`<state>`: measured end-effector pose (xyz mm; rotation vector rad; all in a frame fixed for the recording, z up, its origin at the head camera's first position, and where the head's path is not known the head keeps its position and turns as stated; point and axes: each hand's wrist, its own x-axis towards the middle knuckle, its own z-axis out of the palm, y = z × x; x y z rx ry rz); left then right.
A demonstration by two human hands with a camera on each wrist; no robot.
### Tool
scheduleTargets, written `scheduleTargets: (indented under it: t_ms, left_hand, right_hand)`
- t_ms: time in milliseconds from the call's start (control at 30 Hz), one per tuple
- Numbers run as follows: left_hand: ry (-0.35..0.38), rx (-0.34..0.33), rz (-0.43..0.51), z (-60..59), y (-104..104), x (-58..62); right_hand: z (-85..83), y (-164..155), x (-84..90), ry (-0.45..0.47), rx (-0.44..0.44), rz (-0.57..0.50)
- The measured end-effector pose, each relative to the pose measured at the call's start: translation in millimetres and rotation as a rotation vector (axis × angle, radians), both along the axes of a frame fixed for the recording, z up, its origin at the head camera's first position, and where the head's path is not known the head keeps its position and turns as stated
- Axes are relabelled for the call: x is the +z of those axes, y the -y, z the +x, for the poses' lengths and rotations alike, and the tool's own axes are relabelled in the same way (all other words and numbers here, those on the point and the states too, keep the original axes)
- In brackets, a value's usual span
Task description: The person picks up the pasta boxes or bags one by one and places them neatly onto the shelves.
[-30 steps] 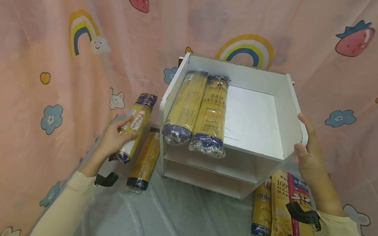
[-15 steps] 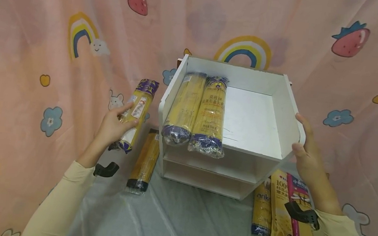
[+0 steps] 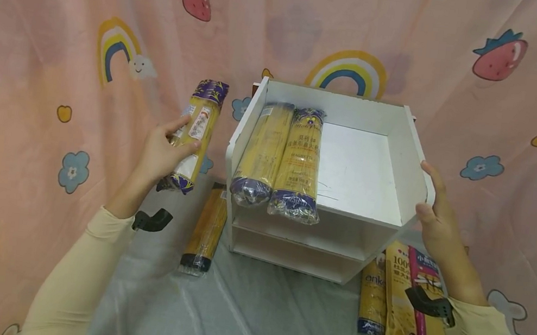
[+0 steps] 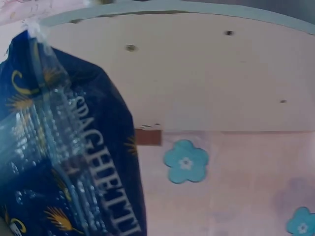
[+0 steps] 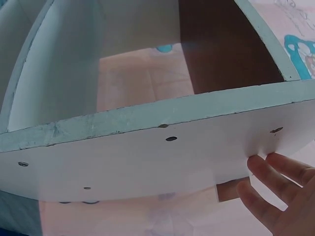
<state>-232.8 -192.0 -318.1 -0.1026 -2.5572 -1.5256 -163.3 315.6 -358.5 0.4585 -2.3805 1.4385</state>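
Our left hand [image 3: 164, 152] grasps a spaghetti pack [image 3: 195, 132] with curled fingers, lifted just left of the white shelf [image 3: 398, 165]. Our right hand [image 3: 433, 215] rests with nearly straight fingers against the shelf's right wall.

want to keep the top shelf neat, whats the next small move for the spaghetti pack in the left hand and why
Probably carry the yellow and purple spaghetti packet rightward over the white wooden shelf unit's side wall and lay it beside the two matching packets on top. The left hand grips it raised outside that wall, bare space lies right of the pair, and the right hand steadies the unit.
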Motion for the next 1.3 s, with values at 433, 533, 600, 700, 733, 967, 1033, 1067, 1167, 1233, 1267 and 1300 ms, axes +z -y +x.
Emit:
scheduleTargets:
  t_ms: [433,533,600,700,733,967,1033,1067,1167,1233,1267,1300]
  left_hand:
    - [0.005,-0.024,0.072,-0.7,-19,43.5]
    - [0.008,-0.056,0.092,-2.6,-23,51.9]
    - [0.004,-0.075,0.107,-4.5,-27,57.4]
    - [0.005,-0.100,0.122,-6.1,-33,66.4]
    - [0.005,-0.108,0.130,-6.3,-36,69.2]
    - [0.031,-0.147,0.193,-6.0,-59,85.3]
    - [0.027,-0.170,0.216,-5.8,-68,88.5]
    - [0.026,-0.181,0.226,-5.8,-72,89.9]
    - [0.028,-0.216,0.245,-3.8,-86,93.9]
    - [0.035,-0.238,0.254,-2.2,-94,95.8]
    - [0.041,-0.250,0.258,-1.4,-99,96.5]
    - [0.045,-0.265,0.263,-0.6,-103,97.1]
  right_hand:
    - [-0.1,1,1.5,0.037,-0.007,-0.007]
    - [0.0,1,1.3,0.034,-0.003,-0.009]
    - [-0.1,1,1.1,0.029,-0.004,-0.001]
    - [0.0,2,1.1,0.022,-0.004,0.010]
    - [-0.2,1,1.0,0.022,-0.007,0.014]
    - [0.7,1,1.9,0.036,-0.020,0.015]
    - [1.6,1,2.0,0.038,-0.018,0.015]
    - [1.9,0,2.1,0.040,-0.017,0.012]
    - [1.8,0,2.4,0.038,-0.012,0.001]
    - [1.3,0,2.5,0.043,-0.014,-0.005]
    - [1.2,0,2.4,0.045,-0.013,-0.006]
    - [1.2,0,2.3,0.046,-0.013,-0.004]
